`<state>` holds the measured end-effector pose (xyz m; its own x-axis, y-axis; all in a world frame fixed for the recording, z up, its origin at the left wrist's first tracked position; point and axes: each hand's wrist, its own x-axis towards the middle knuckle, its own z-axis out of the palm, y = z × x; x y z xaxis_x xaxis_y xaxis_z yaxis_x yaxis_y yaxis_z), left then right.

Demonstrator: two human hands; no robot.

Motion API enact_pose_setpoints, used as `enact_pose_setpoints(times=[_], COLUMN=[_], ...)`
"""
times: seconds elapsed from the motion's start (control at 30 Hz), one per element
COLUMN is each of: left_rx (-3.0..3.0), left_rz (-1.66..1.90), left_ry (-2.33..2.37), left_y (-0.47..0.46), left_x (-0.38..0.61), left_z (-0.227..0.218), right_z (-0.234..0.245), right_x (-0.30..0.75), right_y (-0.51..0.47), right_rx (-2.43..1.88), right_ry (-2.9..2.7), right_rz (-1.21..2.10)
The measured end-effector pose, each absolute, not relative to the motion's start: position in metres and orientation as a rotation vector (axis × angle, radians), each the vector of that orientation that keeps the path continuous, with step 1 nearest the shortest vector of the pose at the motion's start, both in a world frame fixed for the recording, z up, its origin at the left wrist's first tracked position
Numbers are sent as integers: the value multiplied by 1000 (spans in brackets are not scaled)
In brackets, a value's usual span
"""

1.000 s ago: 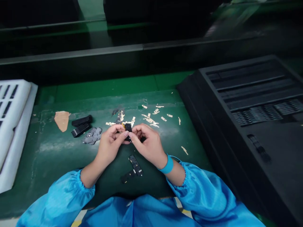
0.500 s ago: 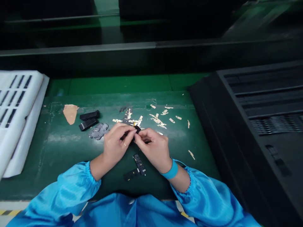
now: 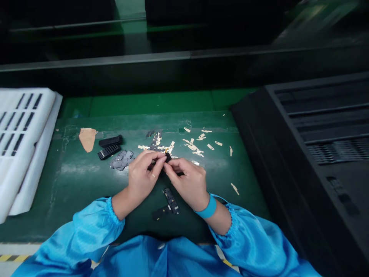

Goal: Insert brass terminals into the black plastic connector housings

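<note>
My left hand point(image 3: 142, 177) and my right hand point(image 3: 188, 181) meet over the green mat point(image 3: 69, 184), fingertips pinched together on a small black part point(image 3: 166, 157) held between them. Most of that part is hidden by my fingers. Directly below my hands two flat black parts point(image 3: 168, 203) lie on the mat. A blue band circles my right wrist, and both arms wear blue sleeves.
Two stacks of black parts point(image 3: 109, 146) and a few grey plates point(image 3: 121, 159) lie left of my hands, beside a brown scrap point(image 3: 87, 138). Several tan paper strips point(image 3: 193, 145) are scattered behind. A white foam tray point(image 3: 20, 130) stands far left; a large black tray point(image 3: 319, 154) fills the right.
The small black part has been turned down between my fingers and my hands have closed tighter around it. The view has shifted slightly.
</note>
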<state>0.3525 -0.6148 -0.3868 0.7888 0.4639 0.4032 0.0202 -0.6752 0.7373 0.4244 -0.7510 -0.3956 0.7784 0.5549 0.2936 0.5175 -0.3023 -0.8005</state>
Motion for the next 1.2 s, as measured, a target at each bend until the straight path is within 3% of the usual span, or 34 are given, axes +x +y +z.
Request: enact_pose_setpoints(times=[0.27,0.4,0.63,0.9,0.97,1.1,1.2], left_rx=[2236,2030,1284,1250,1269,1243,1237], left_rz=[758,653,99,146,134,149,172], left_ry=[324,462,500,428,458,567,607], left_y=[-616,-614,-604,-603,-603,-604,-605], left_x=[354,353,359,362,360,359,358], left_z=[-385,-383,-384,-388,-388,-385,-385], right_z=[-394,-394,-391,-383,-384,-384,-382], right_x=[423,427,446,442,444,443,440], right_y=[-750,-750,-749,-750,-753,-756,-755], right_rx=[-1964,-1799,-1381,-1071,-1250,-1745,-1854], right_ry=[-808,-517,-390,-336,-428,-604,-669], right_rz=[38,310,815,1232,1138,587,424])
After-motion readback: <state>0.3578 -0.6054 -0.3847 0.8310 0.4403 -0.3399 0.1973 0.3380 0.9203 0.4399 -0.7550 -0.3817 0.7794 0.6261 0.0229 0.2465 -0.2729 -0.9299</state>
